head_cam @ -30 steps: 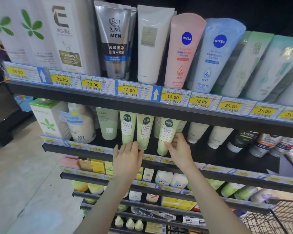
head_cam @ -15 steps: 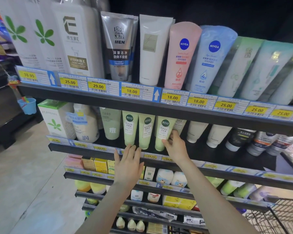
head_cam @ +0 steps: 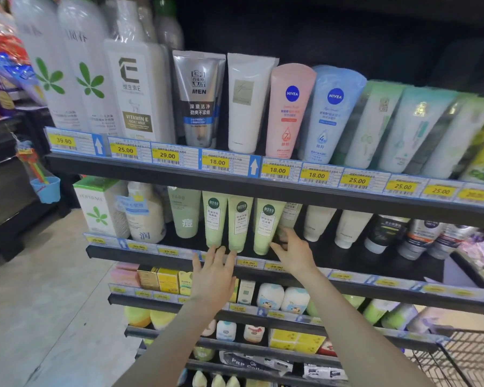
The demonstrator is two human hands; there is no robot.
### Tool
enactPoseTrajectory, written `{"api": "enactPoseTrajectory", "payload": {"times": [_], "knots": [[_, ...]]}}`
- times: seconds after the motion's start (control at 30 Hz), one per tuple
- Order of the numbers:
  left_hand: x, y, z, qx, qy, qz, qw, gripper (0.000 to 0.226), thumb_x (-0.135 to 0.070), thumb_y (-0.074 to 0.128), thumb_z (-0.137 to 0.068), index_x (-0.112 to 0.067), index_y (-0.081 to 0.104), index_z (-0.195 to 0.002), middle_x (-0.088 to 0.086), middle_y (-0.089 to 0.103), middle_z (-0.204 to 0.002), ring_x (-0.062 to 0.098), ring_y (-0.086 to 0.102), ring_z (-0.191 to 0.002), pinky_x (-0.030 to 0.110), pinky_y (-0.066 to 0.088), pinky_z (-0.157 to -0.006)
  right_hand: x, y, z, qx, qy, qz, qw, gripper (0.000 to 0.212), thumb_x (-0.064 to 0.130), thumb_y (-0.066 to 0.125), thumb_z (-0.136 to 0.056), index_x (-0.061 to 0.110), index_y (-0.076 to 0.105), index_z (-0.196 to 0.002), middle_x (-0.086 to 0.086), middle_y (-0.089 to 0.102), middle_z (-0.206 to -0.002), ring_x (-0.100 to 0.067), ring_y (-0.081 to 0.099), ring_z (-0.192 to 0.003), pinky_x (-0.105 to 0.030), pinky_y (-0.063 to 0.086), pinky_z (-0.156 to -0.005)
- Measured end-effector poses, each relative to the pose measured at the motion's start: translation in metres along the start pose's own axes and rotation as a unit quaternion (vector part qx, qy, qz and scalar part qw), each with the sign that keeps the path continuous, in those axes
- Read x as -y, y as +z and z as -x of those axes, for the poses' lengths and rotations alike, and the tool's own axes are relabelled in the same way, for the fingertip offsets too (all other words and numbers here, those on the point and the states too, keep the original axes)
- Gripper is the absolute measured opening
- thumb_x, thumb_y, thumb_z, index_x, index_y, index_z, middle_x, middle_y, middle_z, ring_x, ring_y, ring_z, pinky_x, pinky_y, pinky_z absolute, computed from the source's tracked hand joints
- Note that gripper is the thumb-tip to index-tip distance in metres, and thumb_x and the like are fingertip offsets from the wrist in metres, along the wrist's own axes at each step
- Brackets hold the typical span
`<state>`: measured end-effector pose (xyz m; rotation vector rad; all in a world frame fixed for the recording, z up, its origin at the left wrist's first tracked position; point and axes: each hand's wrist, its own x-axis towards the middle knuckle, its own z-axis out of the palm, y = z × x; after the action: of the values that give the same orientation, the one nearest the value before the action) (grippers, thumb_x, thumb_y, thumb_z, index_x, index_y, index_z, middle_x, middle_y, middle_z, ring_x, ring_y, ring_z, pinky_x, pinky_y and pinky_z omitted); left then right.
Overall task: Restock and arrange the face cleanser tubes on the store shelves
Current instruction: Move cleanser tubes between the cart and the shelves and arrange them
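my left hand (head_cam: 213,277) has fingers (head_cam: 218,254) straight and spread, holding nothing, tips just under the caps of 2 light green tubes (head_cam: 226,220) on the second shelf (head_cam: 347,263). right hand (head_cam: 295,254) has fingers loosely bent at the cap end of a 3rd light green tube (head_cam: 266,224), which tilts right; can't tell if it's pinched or just touched. so 3 matching green tubes, side by side, w/ a paler sage tube (head_cam: 185,212) just left. right of my hand: 2 white tubes (head_cam: 333,224), then bare black shelf in front, open room there. top shelf (head_cam: 179,170) is packed: 2 nivea tubes (head_cam: 310,113), pink and blue. cart (head_cam: 464,356) at bottom right corner.
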<state>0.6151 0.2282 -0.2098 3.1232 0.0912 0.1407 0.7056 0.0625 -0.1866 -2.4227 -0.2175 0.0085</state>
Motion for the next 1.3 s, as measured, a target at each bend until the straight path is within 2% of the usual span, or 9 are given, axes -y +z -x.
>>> {"api": "enactPoseTrajectory", "payload": {"times": [0.13,0.27,0.43,0.63,0.87,1.07,1.17,1.23,1.3], "knots": [[-0.007,-0.011,-0.001,-0.003,0.025,-0.001,1.000,0.049,-0.031,0.038,-0.098,-0.019,0.025,-0.143,0.004,0.035,-0.144,0.024,0.026,-0.138,0.048,0.020,-0.111,-0.013,-0.017,0.019,-0.037,-0.020,0.124,0.991,0.036,0.026,0.051,-0.094,0.016,0.049,-0.128,-0.006,0.059,-0.124,-0.024,0.057,-0.111,-0.033,0.049,-0.085],[-0.027,-0.027,-0.001,-0.035,0.068,0.009,0.997,0.042,-0.027,0.037,-0.097,-0.020,0.035,-0.139,0.002,0.047,-0.133,0.022,0.044,-0.124,0.039,0.033,-0.103,-0.025,-0.041,0.042,-0.054,-0.033,0.174,0.983,0.035,0.026,0.051,-0.093,0.018,0.052,-0.127,-0.004,0.057,-0.121,-0.021,0.055,-0.112,-0.033,0.049,-0.086],[-0.064,-0.045,-0.003,-0.045,0.130,0.004,0.990,0.038,-0.023,0.036,-0.096,-0.018,0.041,-0.134,0.004,0.050,-0.126,0.024,0.047,-0.118,0.037,0.034,-0.098,-0.041,-0.078,0.072,-0.054,-0.016,0.283,0.957,0.037,0.028,0.047,-0.094,0.018,0.046,-0.130,-0.005,0.054,-0.122,-0.025,0.052,-0.114,-0.034,0.047,-0.086],[-0.132,-0.061,-0.006,-0.046,0.207,0.005,0.977,0.042,-0.026,0.040,-0.094,-0.018,0.037,-0.135,0.005,0.047,-0.129,0.026,0.044,-0.120,0.038,0.034,-0.099,-0.067,-0.129,0.117,-0.085,0.059,0.341,0.935,0.034,0.026,0.046,-0.093,0.015,0.045,-0.125,-0.007,0.053,-0.117,-0.027,0.052,-0.111,-0.035,0.046,-0.082],[-0.236,-0.069,0.001,-0.041,0.317,-0.003,0.948,0.040,-0.030,0.038,-0.096,-0.017,0.038,-0.134,0.005,0.046,-0.128,0.025,0.043,-0.120,0.041,0.034,-0.098,-0.123,-0.189,0.176,-0.122,0.160,0.322,0.925,0.038,0.026,0.049,-0.091,0.014,0.045,-0.127,-0.008,0.053,-0.125,-0.028,0.049,-0.116,-0.036,0.043,-0.088],[-0.338,-0.069,0.020,-0.034,0.406,0.001,0.913,0.033,-0.025,0.037,-0.095,-0.017,0.043,-0.127,0.005,0.049,-0.128,0.026,0.044,-0.120,0.037,0.033,-0.098,-0.184,-0.238,0.237,-0.161,0.261,0.280,0.910,0.040,0.027,0.051,-0.090,0.016,0.046,-0.128,-0.004,0.055,-0.123,-0.023,0.054,-0.109,-0.038,0.050,-0.087],[-0.391,-0.063,0.030,-0.019,0.439,0.026,0.898,0.035,-0.024,0.038,-0.095,-0.018,0.041,-0.129,0.004,0.050,-0.128,0.024,0.044,-0.121,0.041,0.033,-0.101,-0.216,-0.259,0.263,-0.172,0.295,0.255,0.905,0.040,0.024,0.048,-0.091,0.015,0.045,-0.130,-0.003,0.055,-0.125,-0.021,0.053,-0.110,-0.034,0.049,-0.088],[-0.425,-0.056,0.035,-0.017,0.458,0.032,0.888,0.038,-0.026,0.039,-0.095,-0.019,0.041,-0.132,0.002,0.050,-0.130,0.023,0.044,-0.122,0.040,0.032,-0.102,-0.239,-0.273,0.278,-0.171,0.312,0.257,0.899,0.039,0.022,0.046,-0.093,0.015,0.044,-0.131,-0.002,0.055,-0.126,-0.020,0.053,-0.110,-0.028,0.045,-0.083],[-0.456,-0.046,0.039,0.000,0.473,0.037,0.881,0.040,-0.028,0.041,-0.095,-0.020,0.040,-0.134,0.001,0.047,-0.134,0.022,0.042,-0.125,0.040,0.031,-0.103,-0.262,-0.287,0.291,-0.166,0.334,0.252,0.893,0.039,0.023,0.046,-0.093,0.015,0.045,-0.131,-0.003,0.055,-0.126,-0.020,0.054,-0.111,-0.029,0.045,-0.083]]}}
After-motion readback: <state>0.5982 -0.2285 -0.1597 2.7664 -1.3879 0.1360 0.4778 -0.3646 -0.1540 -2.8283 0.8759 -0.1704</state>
